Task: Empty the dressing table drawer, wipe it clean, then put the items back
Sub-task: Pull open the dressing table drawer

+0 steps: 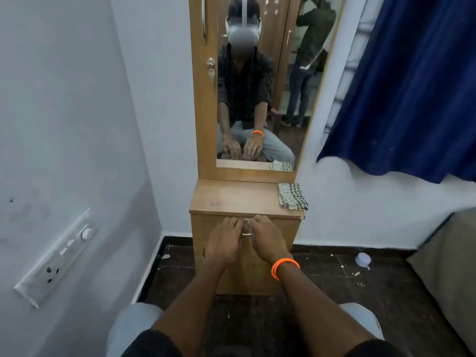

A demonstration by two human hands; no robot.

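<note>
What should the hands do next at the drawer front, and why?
Probably pull the drawer straight out. It looks closed, both the left hand and right hand are at its metal handle, and the checked cloth lies unused on the tabletop, so emptying has not begun.

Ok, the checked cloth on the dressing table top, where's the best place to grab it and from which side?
Pinch the checked cloth at its front edge, which lies at the front right corner of the table top. Come from the front with the right hand: the mirror blocks the back, and the cloth lies flat and folded, so a loose edge probably lifts easiest.
</note>
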